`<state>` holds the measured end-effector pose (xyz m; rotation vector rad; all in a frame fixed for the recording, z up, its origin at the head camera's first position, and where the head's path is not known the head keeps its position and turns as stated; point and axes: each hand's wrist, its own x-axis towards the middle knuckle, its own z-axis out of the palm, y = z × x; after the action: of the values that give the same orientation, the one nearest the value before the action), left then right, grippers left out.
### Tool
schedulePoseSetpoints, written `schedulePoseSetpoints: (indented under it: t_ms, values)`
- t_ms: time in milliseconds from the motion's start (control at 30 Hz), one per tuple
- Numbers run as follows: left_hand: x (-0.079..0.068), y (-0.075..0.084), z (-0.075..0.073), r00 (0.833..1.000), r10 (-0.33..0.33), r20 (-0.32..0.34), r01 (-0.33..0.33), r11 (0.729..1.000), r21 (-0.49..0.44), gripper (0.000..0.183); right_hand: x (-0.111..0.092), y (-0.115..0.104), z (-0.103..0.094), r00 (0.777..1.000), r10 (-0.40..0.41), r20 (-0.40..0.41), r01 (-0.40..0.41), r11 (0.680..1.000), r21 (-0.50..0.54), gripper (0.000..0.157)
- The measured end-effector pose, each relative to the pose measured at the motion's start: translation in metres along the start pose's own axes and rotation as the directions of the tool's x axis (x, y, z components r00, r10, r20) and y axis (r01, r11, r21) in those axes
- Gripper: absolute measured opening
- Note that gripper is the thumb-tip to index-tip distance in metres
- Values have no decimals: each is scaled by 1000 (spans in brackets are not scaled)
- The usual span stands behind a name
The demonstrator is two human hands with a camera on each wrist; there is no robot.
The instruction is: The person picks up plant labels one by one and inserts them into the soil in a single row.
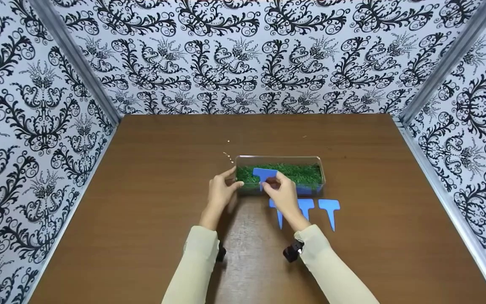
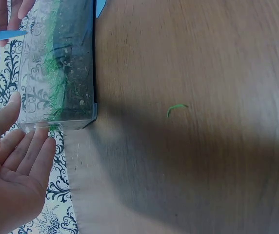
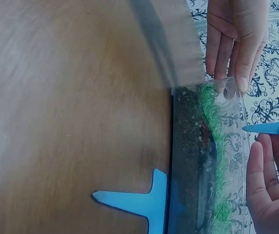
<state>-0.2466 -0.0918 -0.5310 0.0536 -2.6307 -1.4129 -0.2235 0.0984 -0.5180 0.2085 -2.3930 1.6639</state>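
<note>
A clear plastic planter box [image 1: 279, 158] with green grass [image 1: 298, 174] on dark soil stands mid-table. My left hand [image 1: 221, 191] holds its left end, thumb at the front corner rim and fingers against the end wall. Between thumb and fingers, my right hand [image 1: 284, 195] pinches a blue T-shaped plant label [image 1: 264, 173]. The label is upright, head at the top, its tapered tip pointing down by the front rim. In the right wrist view that tip [image 3: 249, 128] shows close to the rim.
Three more blue plant labels lie in front of the box, points toward me: one at the right [image 1: 329, 207], two partly behind my right hand and wrist. A loose grass blade [image 2: 177, 107] and pale specks [image 1: 228, 156] lie on the brown table [image 1: 163, 169]. Patterned walls surround it.
</note>
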Motion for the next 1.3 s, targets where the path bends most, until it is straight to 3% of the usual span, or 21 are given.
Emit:
schedulePoseSetpoints:
  t_ms: [767, 1000, 1300]
  values:
    - [0, -1, -1, 1000, 6, -15, -5, 1000, 28, 52, 30, -11, -1, 998, -61, 3, 61, 998, -25, 11]
    - [-1, -1, 1, 1000, -3, 20, 3, 1000, -3, 53, 39, -11, 3, 996, -85, 39, 86, 996, -13, 9]
    - [1, 0, 1, 999, -34, 28, 35, 999, -36, 53, 48, -8, 12, 995, -94, 29, 96, 994, -56, 10]
